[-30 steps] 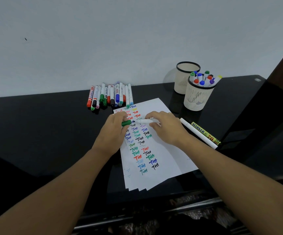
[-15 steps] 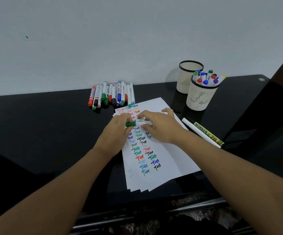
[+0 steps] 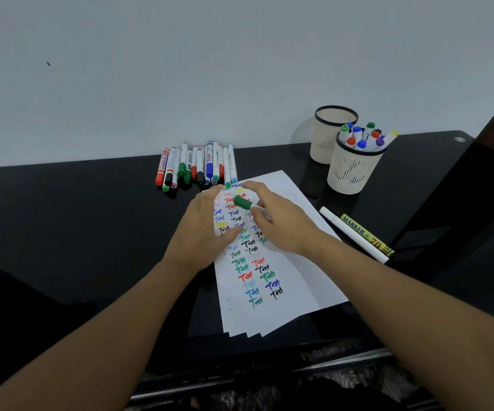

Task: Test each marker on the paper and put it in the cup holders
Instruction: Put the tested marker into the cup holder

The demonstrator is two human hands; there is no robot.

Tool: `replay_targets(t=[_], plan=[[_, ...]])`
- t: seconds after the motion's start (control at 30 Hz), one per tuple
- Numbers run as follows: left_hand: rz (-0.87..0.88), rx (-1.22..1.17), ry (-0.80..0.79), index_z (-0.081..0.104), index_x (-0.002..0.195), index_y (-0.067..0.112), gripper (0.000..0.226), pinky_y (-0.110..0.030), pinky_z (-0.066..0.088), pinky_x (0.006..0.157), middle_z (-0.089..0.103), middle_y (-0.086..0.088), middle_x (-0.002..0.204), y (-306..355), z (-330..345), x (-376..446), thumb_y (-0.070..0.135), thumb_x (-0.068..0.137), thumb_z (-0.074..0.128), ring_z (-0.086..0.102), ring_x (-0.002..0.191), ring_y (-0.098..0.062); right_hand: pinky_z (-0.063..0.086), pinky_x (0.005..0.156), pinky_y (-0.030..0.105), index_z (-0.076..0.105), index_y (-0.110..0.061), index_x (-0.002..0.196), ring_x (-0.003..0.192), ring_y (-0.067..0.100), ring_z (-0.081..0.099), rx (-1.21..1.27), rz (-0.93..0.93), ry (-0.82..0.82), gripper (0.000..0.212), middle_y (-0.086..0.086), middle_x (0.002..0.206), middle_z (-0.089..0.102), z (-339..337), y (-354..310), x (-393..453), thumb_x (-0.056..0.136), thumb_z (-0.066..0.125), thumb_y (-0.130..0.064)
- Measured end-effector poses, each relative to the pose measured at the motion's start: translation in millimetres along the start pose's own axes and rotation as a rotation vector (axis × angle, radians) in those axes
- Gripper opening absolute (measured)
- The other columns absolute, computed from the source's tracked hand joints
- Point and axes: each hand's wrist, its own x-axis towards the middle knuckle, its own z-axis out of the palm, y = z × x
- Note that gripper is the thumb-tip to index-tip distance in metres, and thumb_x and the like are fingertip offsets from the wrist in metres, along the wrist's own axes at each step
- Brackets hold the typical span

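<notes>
Cap's back on now: a second ago the left hand [image 3: 201,229] was pushing it home, now it rests open on the paper [image 3: 287,274]. Right hand [image 3: 281,221] alone pinches the green marker [image 3: 243,202] (cup holder [image 3: 354,170] sits beyond it, up-right), so dropping it in looks next.

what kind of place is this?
Probably a home or office desk, hedged: a glossy black tabletop against a plain white wall, two mesh pen cups, loose markers, test-scribbled paper.

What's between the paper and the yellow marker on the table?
A white marker lies between the paper and the yellow marker, seen in the head view.
</notes>
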Motion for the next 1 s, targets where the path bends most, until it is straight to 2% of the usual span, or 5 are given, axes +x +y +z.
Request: replay_targets(t=[0.17,0.27,0.7,0.87,1.0], plan=[[-0.009,0.241,-0.051,0.064,0.133,0.018,0.062,-0.039,0.046,0.101,0.064,0.001,0.129,-11.0,7.1,5.8,0.059,0.087,0.067,0.05,0.121,-0.018,0.051,0.094,0.043,0.031,-0.05,0.154,0.104,0.016,0.059,0.039,0.034,-0.003,0.049,0.005,0.13,0.063,-3.8,5.7,-3.4,0.109,0.032,-0.028],[0.017,0.252,-0.041,0.071,0.124,0.018,0.054,-0.037,0.047,0.099,0.067,0.004,0.125,-13.8,8.8,6.3,0.057,0.087,0.068,0.051,0.117,-0.015,0.051,0.074,0.034,0.036,-0.044,0.148,0.081,0.013,0.06,0.08,0.045,0.009,0.045,0.004,0.119,0.067,-7.3,4.2,-7.1,0.107,0.04,-0.027],[-0.001,0.26,-0.066,0.071,0.123,0.019,0.053,-0.029,0.043,0.096,0.066,0.006,0.124,-11.5,6.9,5.8,0.057,0.087,0.067,0.049,0.116,-0.012,0.039,0.048,0.014,0.043,-0.041,0.137,0.054,0.0,0.054,0.245,0.154,0.162,0.041,-0.013,0.072,0.056,-5.1,4.9,-16.0,0.102,0.051,-0.021],[-0.027,0.272,-0.107,0.065,0.134,0.024,0.066,-0.039,0.04,0.11,0.059,0.004,0.138,-8.8,5.2,6.1,0.069,0.086,0.061,0.044,0.13,-0.015,0.049,0.068,0.015,0.036,-0.045,0.151,0.073,-0.001,0.061,0.291,0.143,0.145,0.053,-0.013,0.098,0.059,-5.6,7.4,-22.1,0.109,0.037,-0.014],[-0.06,0.317,-0.18,0.055,0.145,0.03,0.073,-0.036,0.023,0.119,0.044,0.003,0.155,-2.3,3.7,7.6,0.073,0.086,0.056,0.035,0.144,-0.016,0.058,0.093,0.037,0.064,-0.033,0.132,0.091,0.014,0.07,0.465,0.26,0.137,0.043,0.002,0.114,0.063,-13.2,12.6,-20.8,0.109,0.034,-0.012]])
